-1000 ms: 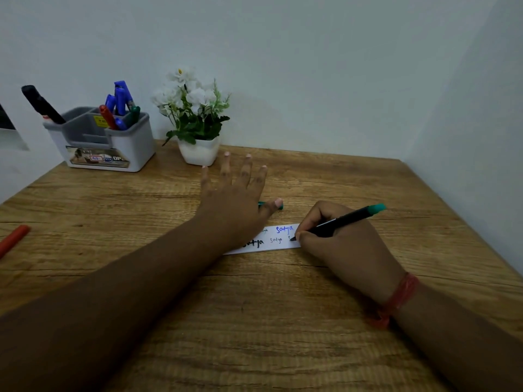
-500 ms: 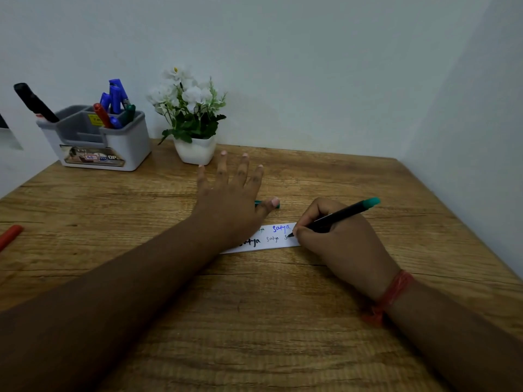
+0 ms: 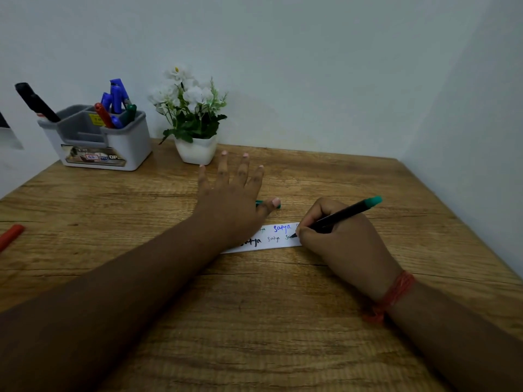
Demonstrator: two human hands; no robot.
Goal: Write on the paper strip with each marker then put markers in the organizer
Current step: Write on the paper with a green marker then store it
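**A:** What is the biggest thing here?

**B:** A wooden bench (image 3: pixel 283 321) with coarse brown grain, set against pale, smooth walls. At its far left stands a grey and white plastic organizer (image 3: pixel 124 142), boxy with rounded corners and several compartments. Blue, red and green markers stand in its right compartment, and a black marker (image 3: pixel 35 101) leans out of the left one. Just right of it is a small white pot of white flowers (image 3: pixel 195 120).

**A:** And the hands?

**B:** The left hand (image 3: pixel 232 202) lies flat with fingers spread, pressing down the left end of the paper strip (image 3: pixel 277 239). The right hand (image 3: pixel 339 244) pinches a slim black marker with a teal end (image 3: pixel 346 213), its tip touching the strip. A red thread band (image 3: pixel 396 292) circles that wrist.

**A:** Describe the strip.

**B:** A narrow white rectangle, lying flat at mid-bench between the two hands. It carries small handwritten words in blue, black and green ink, in two rows.

**A:** Anything smaller?

**B:** A teal cap (image 3: pixel 268 204) lies just beyond the left thumb, mostly hidden. A red marker (image 3: pixel 10 236) lies at the left edge, well apart.
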